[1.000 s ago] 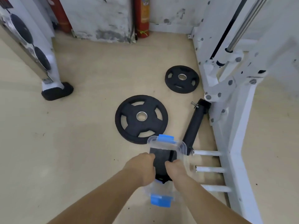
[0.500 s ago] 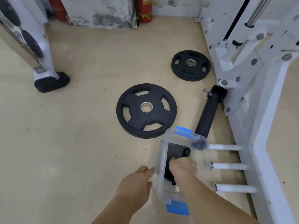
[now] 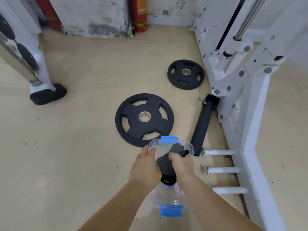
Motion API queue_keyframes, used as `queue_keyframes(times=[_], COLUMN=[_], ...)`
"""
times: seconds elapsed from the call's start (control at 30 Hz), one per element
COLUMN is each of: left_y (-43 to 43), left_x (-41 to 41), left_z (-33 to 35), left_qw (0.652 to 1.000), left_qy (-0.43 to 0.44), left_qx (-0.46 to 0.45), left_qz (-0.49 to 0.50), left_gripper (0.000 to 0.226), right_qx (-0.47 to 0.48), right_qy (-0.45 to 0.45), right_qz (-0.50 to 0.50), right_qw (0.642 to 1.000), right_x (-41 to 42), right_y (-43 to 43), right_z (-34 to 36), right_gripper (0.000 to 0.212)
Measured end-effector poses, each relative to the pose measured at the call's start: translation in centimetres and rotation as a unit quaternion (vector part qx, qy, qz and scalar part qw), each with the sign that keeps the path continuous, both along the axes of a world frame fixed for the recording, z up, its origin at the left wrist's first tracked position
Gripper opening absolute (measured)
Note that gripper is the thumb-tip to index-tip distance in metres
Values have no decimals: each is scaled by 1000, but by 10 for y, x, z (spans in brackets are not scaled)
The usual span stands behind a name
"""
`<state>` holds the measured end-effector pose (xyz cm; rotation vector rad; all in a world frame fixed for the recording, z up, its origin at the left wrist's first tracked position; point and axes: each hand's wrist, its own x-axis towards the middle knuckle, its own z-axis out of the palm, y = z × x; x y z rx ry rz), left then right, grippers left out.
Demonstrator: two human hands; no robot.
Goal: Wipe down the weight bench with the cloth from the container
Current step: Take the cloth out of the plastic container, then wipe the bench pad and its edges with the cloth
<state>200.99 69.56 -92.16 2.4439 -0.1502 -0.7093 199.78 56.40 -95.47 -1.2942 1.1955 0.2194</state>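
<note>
From the head view, the only angle there is: the person is bent over a clear plastic container with blue clip latches (image 3: pixel 166 197), which sits on the floor just on the near side of the big black rubber weight plate (image 3: pixel 144 119). The right hand (image 3: pixel 181 165) has its fingers curled tight round a dark grey cloth (image 3: pixel 163 167), bunched and half out of the tub. Looks like the pull-out step to me. The left hand (image 3: pixel 145 165) presses flat against the tub's wall with its fingers mostly straight, probably so the tub doesn't lift along with the cloth.

Counts: one cloth, one tub with two blue latches, and two plates, the smaller black plate (image 3: pixel 185 74) lying beyond the big one, to its right. There's also one black metal tube (image 3: pixel 202 124) right of the big plate, three white pegs (image 3: pixel 221 170) on the white machine frame (image 3: pixel 250 147), and two red cylinders (image 3: pixel 139 14) far behind the plate. No bench in shot, so no wiping yet.
</note>
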Motion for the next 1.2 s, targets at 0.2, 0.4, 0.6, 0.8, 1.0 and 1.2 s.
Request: queue_keyframes(times=[0.2,0.4,0.6,0.8,1.0,1.2], left_y=[-14,-42,-81,-131,-196,-277], left_x=[-20,-57,-128,-202,-290,-442], left_z=[169,409,641,752,806,845], left_qw=[964,872,810,830,830,783], left_qy=[95,275,407,396,443,493], left_qx=[-219,-354,-399,-385,-333,-262], left_qz=[117,198,138,74,-61,-275], left_gripper=[16,36,36,38,28,31], right_qx=[123,225,210,70,-54,-135], right_qy=[-72,-107,-99,-136,-113,-49], right_qz=[-61,-86,-108,-121,-291,-463], right_qw=[988,965,967,981,948,875], right_x=[-32,-94,-186,-295,-451,-625], right_y=[-30,-57,-91,-140,-163,-171], right_z=[211,476,695,802,834,841], right_gripper=[51,55,57,48,33,25])
